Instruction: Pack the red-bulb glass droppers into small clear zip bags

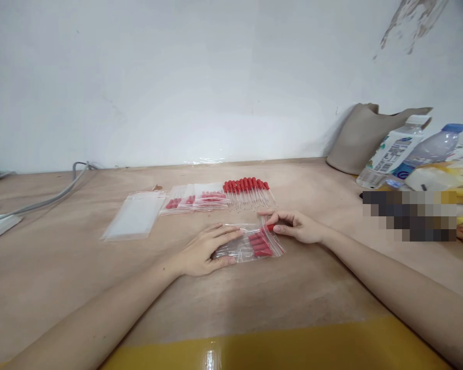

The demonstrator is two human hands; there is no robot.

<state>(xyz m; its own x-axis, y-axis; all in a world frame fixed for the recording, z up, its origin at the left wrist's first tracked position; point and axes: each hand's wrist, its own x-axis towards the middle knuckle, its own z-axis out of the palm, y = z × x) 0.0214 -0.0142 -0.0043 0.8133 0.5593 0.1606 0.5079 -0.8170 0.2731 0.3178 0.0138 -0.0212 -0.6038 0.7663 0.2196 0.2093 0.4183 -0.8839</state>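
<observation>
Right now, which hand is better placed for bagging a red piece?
Likely the right hand: it pinches a red piece at the zip edge of the bag; the left hand rests across its other end.

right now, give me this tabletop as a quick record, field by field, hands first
left grip: spread on one end of a transparent zip bag, left hand
right grip: right hand pinching a red handle at the bag's mouth
inside bag: several red-handled pieces
behind bag: row of loose red-handled pieces
left of row: filled zip bags, then flat zip bags
far right: white-capped bottle, blue-capped bottle
surface: wood-look tabletop
</observation>
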